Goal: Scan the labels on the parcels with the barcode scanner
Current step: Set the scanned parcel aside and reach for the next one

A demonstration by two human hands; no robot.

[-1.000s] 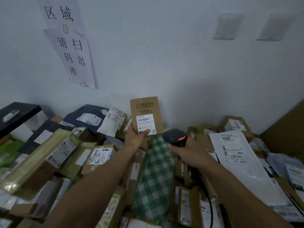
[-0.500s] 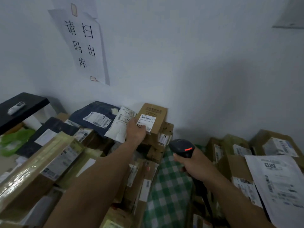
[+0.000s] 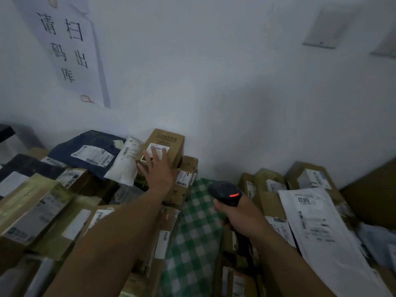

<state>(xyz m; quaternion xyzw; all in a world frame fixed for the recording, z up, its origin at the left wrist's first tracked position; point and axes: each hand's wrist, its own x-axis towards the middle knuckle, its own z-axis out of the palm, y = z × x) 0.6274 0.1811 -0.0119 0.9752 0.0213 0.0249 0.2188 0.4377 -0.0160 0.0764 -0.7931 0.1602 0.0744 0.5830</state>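
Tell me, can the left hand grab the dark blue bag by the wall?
Probably yes. The left hand is open at the brown box, and the dark blue bag lies nearby on top, mostly uncovered.

The brown cardboard box sits atop stacked cartons against the wall, the left hand before it. To their right, the right hand holds the black barcode scanner above the green checked cloth.
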